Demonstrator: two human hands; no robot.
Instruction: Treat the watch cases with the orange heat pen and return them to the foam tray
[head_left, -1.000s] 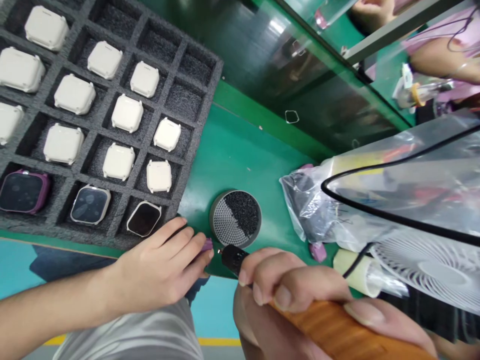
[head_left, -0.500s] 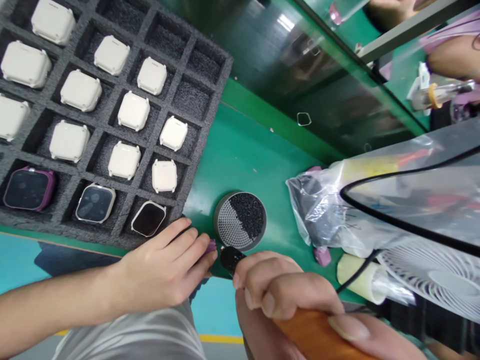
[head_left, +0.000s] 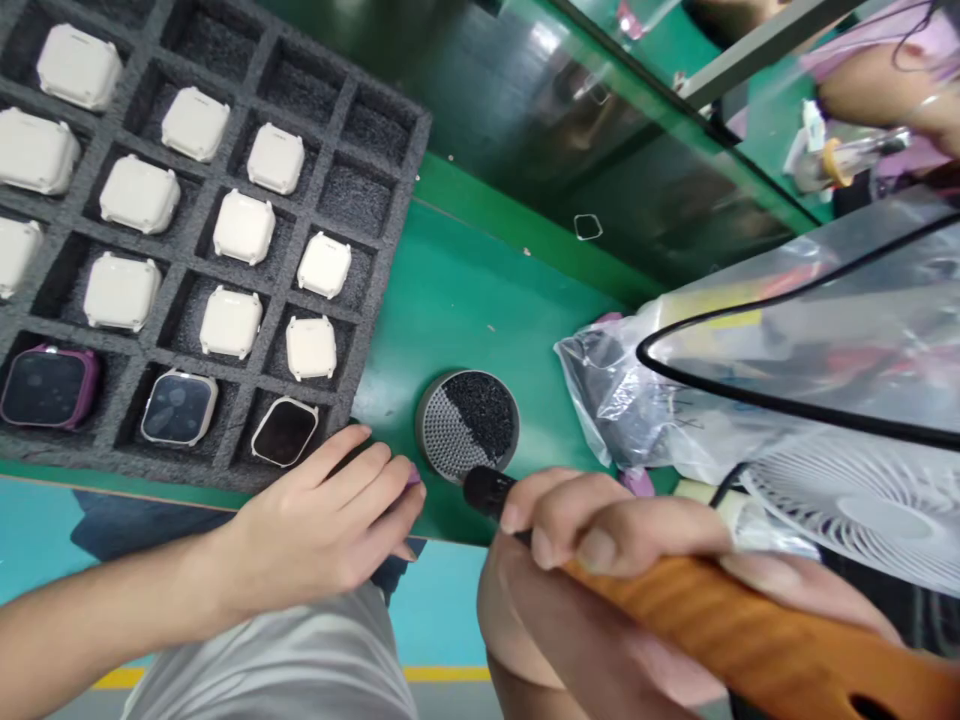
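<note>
My right hand (head_left: 600,540) is wrapped round an orange electric screwdriver (head_left: 720,610), whose black nose points at a round grey dish (head_left: 424,440). One part of the dish shows a grey dotted surface, the other tiny black bits. Left of the dish, my left hand (head_left: 330,515) is closed on a small purple piece (head_left: 414,474), mostly hidden by the fingers. Near those fingertips is the dark foam tray (head_left: 352,365). White watch cases (head_left: 244,228) lie in its compartments, with a purple-framed watch (head_left: 49,387) and two pale-framed watches (head_left: 180,407) along the near row.
A clear plastic bag (head_left: 615,380) and a black cable (head_left: 735,390) lie to the right, beside a white fan (head_left: 862,510). Behind the green bench (head_left: 457,290) stands a dark glossy panel (head_left: 510,120). Another person's arm (head_left: 877,95) shows at the upper right.
The screwdriver and my right hand have shifted right and up, showing more of the orange body. My left hand stays closed by the tray. The whole view has shifted slightly.
</note>
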